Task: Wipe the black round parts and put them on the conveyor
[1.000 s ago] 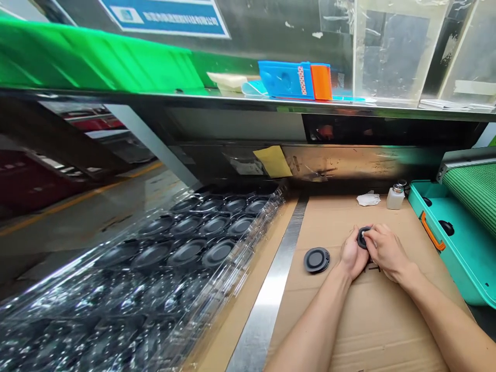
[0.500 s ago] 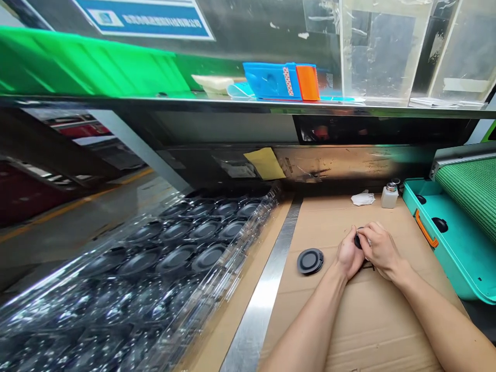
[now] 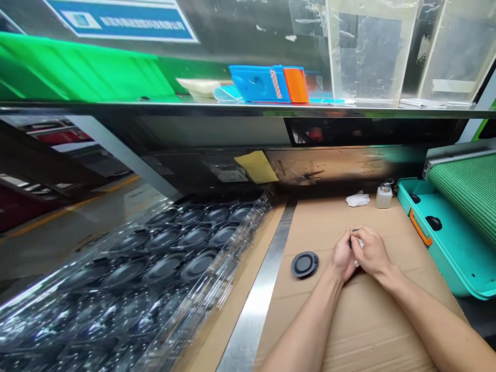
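Observation:
My left hand (image 3: 342, 256) and my right hand (image 3: 371, 252) meet over the brown cardboard sheet (image 3: 349, 320), both closed around one small black round part (image 3: 352, 237) of which only a sliver shows between the fingers. A second black round disc (image 3: 305, 264) lies flat on the cardboard just left of my left hand, not touched.
Clear plastic trays (image 3: 155, 274) holding several black discs fill the left. A steel strip (image 3: 263, 294) runs beside the cardboard. A teal bin (image 3: 457, 253) and green conveyor belt (image 3: 465, 186) stand at right. A small white bottle (image 3: 383, 196) and crumpled tissue (image 3: 357, 199) sit at the back.
Both hands have closed further around the black part, so less of it shows than before. The view has drifted slightly; the loose disc has stayed put.

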`<state>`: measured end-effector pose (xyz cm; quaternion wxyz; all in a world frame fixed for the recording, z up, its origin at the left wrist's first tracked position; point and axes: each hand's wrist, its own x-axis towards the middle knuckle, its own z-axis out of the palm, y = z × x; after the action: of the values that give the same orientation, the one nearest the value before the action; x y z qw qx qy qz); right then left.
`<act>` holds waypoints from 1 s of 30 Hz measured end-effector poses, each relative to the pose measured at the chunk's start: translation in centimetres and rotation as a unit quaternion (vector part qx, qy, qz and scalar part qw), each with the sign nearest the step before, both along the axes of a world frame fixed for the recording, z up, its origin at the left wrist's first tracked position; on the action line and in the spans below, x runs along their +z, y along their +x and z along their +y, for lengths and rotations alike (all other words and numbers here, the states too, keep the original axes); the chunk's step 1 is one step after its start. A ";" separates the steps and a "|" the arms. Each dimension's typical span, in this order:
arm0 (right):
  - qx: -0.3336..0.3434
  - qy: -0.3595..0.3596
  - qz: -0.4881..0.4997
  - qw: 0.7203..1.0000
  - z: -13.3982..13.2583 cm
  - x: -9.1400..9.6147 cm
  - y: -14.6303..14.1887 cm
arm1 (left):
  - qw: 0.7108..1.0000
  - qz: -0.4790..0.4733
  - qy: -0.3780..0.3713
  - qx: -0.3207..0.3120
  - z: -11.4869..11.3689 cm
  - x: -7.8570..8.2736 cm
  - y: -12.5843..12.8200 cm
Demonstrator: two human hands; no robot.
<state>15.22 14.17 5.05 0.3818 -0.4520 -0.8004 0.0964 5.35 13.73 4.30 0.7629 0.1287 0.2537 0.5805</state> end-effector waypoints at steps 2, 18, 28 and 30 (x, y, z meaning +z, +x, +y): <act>0.026 -0.002 -0.001 1.000 -0.6 0.0 -0.3 | 1.000 0.004 -0.011 0.007 0.0 0.0 -0.3; 0.009 0.004 -0.105 0.994 0.5 -0.3 2.4 | 0.998 -0.033 -0.010 0.057 0.6 0.1 -1.7; 0.006 0.047 -0.061 0.997 1.9 -0.2 1.9 | 1.000 -0.031 -0.003 0.006 -0.2 0.1 0.0; 0.046 0.038 -0.068 0.996 1.6 0.1 1.7 | 0.999 -0.034 -0.006 0.010 -0.2 0.1 0.1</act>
<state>16.92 15.77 5.13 0.3382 -0.4058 -0.8475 0.0520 5.44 13.54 4.37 0.7659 0.1016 0.2322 0.5909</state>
